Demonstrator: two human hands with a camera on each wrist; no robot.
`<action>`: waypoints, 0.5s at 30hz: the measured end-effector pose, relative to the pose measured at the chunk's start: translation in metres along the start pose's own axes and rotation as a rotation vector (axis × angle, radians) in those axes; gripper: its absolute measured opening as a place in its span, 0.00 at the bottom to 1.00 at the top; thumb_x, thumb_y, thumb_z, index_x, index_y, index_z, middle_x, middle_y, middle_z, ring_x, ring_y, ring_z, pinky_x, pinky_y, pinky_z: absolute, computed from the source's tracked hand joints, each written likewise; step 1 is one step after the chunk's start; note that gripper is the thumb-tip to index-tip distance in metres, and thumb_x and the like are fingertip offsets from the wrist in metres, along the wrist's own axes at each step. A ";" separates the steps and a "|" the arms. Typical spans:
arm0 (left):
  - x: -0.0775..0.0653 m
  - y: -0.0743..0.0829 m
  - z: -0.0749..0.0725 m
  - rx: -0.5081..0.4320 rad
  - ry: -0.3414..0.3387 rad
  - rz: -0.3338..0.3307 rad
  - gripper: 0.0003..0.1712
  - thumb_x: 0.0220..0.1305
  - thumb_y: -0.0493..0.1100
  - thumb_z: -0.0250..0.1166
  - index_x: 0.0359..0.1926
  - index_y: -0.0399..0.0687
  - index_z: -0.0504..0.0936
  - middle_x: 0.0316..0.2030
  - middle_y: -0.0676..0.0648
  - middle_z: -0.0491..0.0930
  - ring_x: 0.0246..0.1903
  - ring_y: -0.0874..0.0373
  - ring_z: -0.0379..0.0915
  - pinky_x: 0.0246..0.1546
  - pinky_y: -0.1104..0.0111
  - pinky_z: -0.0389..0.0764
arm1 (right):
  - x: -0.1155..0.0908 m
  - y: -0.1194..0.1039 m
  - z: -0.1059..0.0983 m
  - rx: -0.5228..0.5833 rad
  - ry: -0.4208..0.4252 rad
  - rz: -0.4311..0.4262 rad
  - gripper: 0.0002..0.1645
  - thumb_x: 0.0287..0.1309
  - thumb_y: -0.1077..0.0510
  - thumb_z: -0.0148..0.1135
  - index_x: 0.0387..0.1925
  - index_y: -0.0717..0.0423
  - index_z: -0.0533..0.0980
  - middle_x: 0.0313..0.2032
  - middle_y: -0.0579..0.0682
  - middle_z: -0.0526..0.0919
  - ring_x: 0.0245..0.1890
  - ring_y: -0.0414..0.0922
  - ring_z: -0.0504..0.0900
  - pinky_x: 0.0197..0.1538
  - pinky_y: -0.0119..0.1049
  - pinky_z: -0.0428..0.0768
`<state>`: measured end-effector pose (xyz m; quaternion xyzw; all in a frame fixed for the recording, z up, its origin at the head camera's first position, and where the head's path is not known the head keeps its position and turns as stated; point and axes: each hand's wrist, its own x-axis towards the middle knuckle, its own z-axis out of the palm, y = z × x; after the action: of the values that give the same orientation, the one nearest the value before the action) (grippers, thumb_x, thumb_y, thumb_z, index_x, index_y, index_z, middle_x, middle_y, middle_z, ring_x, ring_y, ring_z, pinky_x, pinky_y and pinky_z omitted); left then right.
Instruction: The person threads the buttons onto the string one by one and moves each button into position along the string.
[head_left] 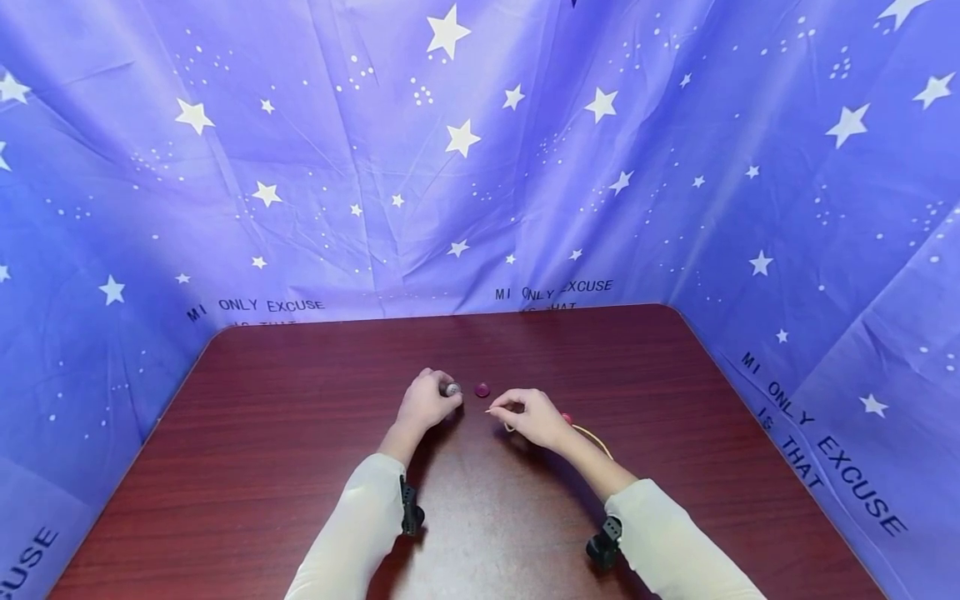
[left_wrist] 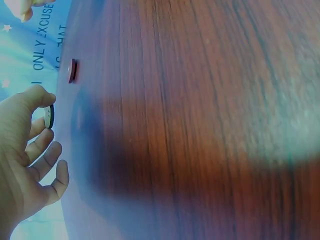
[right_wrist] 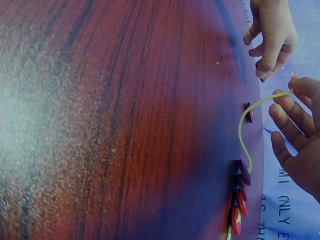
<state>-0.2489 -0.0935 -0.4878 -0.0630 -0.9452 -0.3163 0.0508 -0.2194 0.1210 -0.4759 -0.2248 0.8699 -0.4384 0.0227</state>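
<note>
My left hand (head_left: 427, 402) pinches a small round disc (left_wrist: 49, 117), pale-faced with a dark edge, between thumb and fingertips above the table. Facing it, my right hand (head_left: 534, 417) pinches a yellow cord (right_wrist: 241, 131) close to its tip, which pokes out past thumb and finger. From there the cord droops to several red and dark purple discs (right_wrist: 242, 196) strung on it, lying in an overlapping row on the table. A single loose purple disc (head_left: 482, 389) lies on the table between and just beyond the hands.
The dark red wood-grain table (head_left: 300, 375) reaches back to a purple-blue cloth (head_left: 360, 167) with white stars and lettering, which hangs behind it and along both sides. A black wrist camera (head_left: 410, 508) sits at the left cuff, another camera (head_left: 604, 543) at the right.
</note>
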 end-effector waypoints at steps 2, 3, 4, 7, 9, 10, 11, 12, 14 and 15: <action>-0.001 -0.001 -0.002 0.012 -0.005 0.002 0.16 0.50 0.48 0.66 0.39 0.45 0.81 0.36 0.48 0.76 0.38 0.53 0.75 0.45 0.60 0.76 | 0.000 0.001 0.000 -0.002 0.001 0.007 0.11 0.58 0.52 0.62 0.35 0.56 0.83 0.18 0.46 0.79 0.20 0.33 0.74 0.28 0.25 0.71; -0.001 -0.001 -0.003 0.014 -0.008 0.001 0.16 0.50 0.48 0.66 0.39 0.45 0.81 0.36 0.48 0.76 0.39 0.53 0.75 0.45 0.60 0.76 | 0.000 0.001 0.000 -0.002 0.001 0.009 0.11 0.58 0.52 0.62 0.35 0.55 0.83 0.18 0.45 0.79 0.20 0.33 0.74 0.28 0.25 0.71; -0.001 0.000 -0.005 0.017 -0.012 0.000 0.16 0.51 0.48 0.66 0.40 0.46 0.81 0.36 0.48 0.76 0.38 0.53 0.75 0.44 0.60 0.76 | 0.000 0.001 0.000 -0.002 0.002 0.009 0.11 0.58 0.52 0.62 0.35 0.55 0.83 0.18 0.45 0.79 0.20 0.33 0.74 0.28 0.25 0.71; -0.003 0.000 -0.009 0.029 -0.013 0.012 0.17 0.51 0.49 0.66 0.40 0.46 0.81 0.36 0.49 0.77 0.38 0.54 0.76 0.44 0.61 0.75 | 0.000 0.000 0.000 -0.001 0.010 -0.005 0.11 0.57 0.53 0.63 0.35 0.56 0.83 0.18 0.46 0.79 0.20 0.33 0.74 0.28 0.25 0.72; -0.004 0.001 -0.012 0.029 -0.012 0.025 0.17 0.50 0.49 0.66 0.40 0.46 0.82 0.35 0.49 0.78 0.37 0.55 0.76 0.43 0.62 0.76 | 0.000 -0.001 -0.001 0.004 0.016 -0.015 0.11 0.57 0.53 0.63 0.34 0.56 0.83 0.18 0.46 0.79 0.20 0.33 0.74 0.29 0.25 0.72; -0.005 0.001 -0.013 0.029 -0.007 0.033 0.17 0.50 0.48 0.66 0.40 0.46 0.82 0.35 0.49 0.78 0.37 0.55 0.76 0.43 0.62 0.76 | 0.000 -0.001 -0.001 0.005 0.019 -0.022 0.11 0.57 0.53 0.63 0.34 0.56 0.83 0.18 0.46 0.80 0.20 0.32 0.73 0.28 0.25 0.72; -0.006 0.001 -0.014 0.030 -0.002 0.041 0.17 0.50 0.49 0.66 0.40 0.46 0.82 0.35 0.49 0.78 0.37 0.56 0.76 0.43 0.62 0.76 | 0.000 -0.001 -0.002 0.007 0.021 -0.026 0.11 0.57 0.53 0.63 0.34 0.56 0.83 0.18 0.46 0.80 0.20 0.32 0.73 0.29 0.25 0.72; -0.007 0.001 -0.015 0.028 0.000 0.046 0.17 0.50 0.49 0.65 0.40 0.46 0.82 0.35 0.49 0.78 0.37 0.56 0.76 0.43 0.62 0.76 | 0.000 -0.001 -0.002 0.011 0.024 -0.030 0.11 0.57 0.53 0.63 0.34 0.56 0.83 0.20 0.46 0.80 0.21 0.32 0.73 0.29 0.25 0.73; -0.008 0.001 -0.018 0.027 0.003 0.060 0.17 0.50 0.49 0.65 0.41 0.46 0.82 0.34 0.50 0.79 0.37 0.56 0.76 0.42 0.62 0.75 | 0.000 -0.001 -0.003 0.014 0.026 -0.032 0.11 0.57 0.53 0.63 0.34 0.55 0.83 0.21 0.48 0.81 0.21 0.31 0.73 0.29 0.25 0.73; -0.008 0.001 -0.019 0.020 0.004 0.064 0.17 0.50 0.49 0.65 0.41 0.47 0.82 0.34 0.50 0.79 0.37 0.56 0.76 0.42 0.62 0.75 | 0.000 -0.001 -0.003 0.015 0.027 -0.032 0.11 0.57 0.53 0.63 0.34 0.56 0.83 0.22 0.50 0.82 0.21 0.31 0.73 0.30 0.25 0.73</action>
<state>-0.2394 -0.1048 -0.4735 -0.0921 -0.9457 -0.3050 0.0635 -0.2199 0.1230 -0.4730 -0.2327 0.8630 -0.4484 0.0056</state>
